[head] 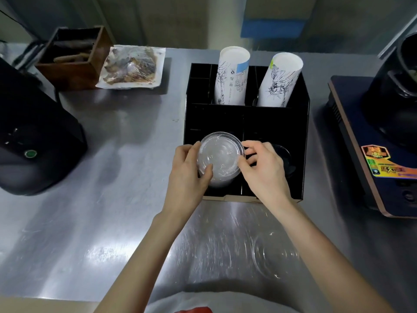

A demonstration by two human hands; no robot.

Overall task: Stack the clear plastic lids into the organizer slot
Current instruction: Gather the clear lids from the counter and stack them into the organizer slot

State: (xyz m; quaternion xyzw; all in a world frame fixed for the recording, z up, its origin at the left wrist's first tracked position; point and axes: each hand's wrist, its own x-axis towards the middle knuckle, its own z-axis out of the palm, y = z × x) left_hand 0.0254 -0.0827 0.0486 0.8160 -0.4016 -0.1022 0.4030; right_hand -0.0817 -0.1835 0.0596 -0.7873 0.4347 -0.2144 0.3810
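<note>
A stack of clear plastic lids point(222, 154) stands in the front left slot of the black organizer point(302, 136). My left hand point(188, 170) grips the stack's left side, thumb lying over the top lid. My right hand point(262, 168) holds the right rim with curled fingers and thumb. One more clear lid point(274, 256) lies loose on the steel counter near my right forearm. The front right slot holds dark lids point(283, 154), partly hidden by my right hand.
Two stacks of printed paper cups point(232, 77) point(278, 82) stand in the organizer's rear slots. A black appliance point(33, 141) sits far left, a wooden box point(74, 57) and a wrapped food tray point(132, 67) at the back, a machine on a dark base point(372, 141) at right.
</note>
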